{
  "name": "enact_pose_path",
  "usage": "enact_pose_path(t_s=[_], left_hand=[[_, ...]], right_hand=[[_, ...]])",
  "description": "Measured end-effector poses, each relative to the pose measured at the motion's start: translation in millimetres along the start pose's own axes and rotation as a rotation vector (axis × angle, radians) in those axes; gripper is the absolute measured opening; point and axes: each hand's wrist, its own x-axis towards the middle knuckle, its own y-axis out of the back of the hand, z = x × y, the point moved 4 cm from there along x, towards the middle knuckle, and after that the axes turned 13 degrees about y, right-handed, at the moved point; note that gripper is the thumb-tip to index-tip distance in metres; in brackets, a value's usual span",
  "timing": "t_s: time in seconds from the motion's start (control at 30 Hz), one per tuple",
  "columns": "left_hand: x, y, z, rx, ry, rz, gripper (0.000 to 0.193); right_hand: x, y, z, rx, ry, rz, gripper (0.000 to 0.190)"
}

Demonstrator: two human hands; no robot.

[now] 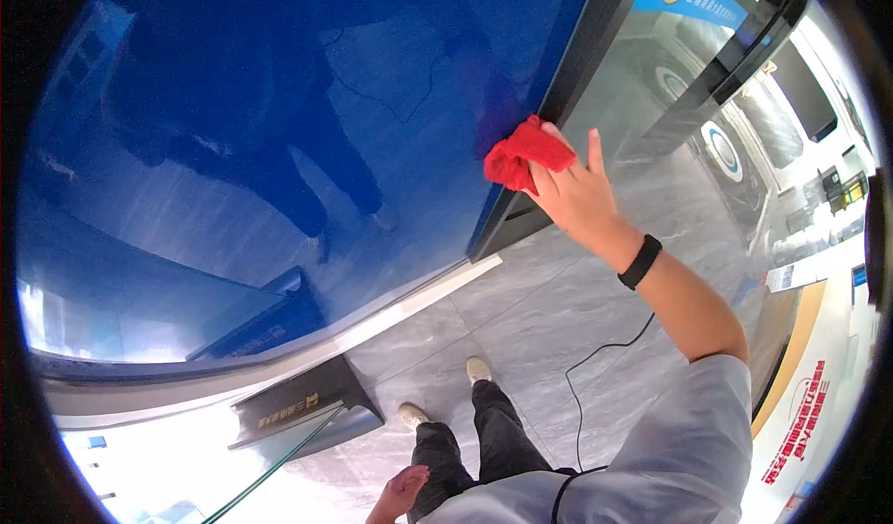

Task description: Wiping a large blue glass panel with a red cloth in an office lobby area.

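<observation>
My right hand (572,186) holds a bunched red cloth (527,154) against the right edge of a large, glossy blue screen or panel (391,175), where it meets the black frame (593,43). The thumb or a finger stands away from the cloth, and a black band circles the wrist. My left hand (408,485) hangs low beside my dark trousers, its fingers loosely bent and no object visible in it; its palm side is partly hidden. Dark reflections of a figure and legs show in the blue surface.
A dark stand bearing writing (307,405) is on the floor at lower left, with a green cord or rod (272,465) across it. A black cable (579,398) runs over the grey tiles (432,329) beside me. A white counter (802,398) stands at right.
</observation>
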Motion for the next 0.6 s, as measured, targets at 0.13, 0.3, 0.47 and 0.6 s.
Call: enact_pose_path(t_s=[0.13, 0.3, 0.47, 0.6], left_hand=[[-1, 3, -1, 0.052, 0.009, 0.048, 0.023], [7, -1, -16, -0.123, 0.177, 0.024, 0.024], [9, -9, 22, 0.11, 0.011, 0.031, 0.026], [14, -2, 10, 0.028, 0.065, 0.049, 0.024]], right_hand=[[-8, -5, -6, 0.028, 0.145, 0.043, 0.03], [29, 45, 16, 0.136, -0.004, 0.299, 0.031], [71, 92, 66, -0.058, -0.105, 0.496, 0.058], [79, 78, 42, -0.349, -0.171, 0.225, 0.066]])
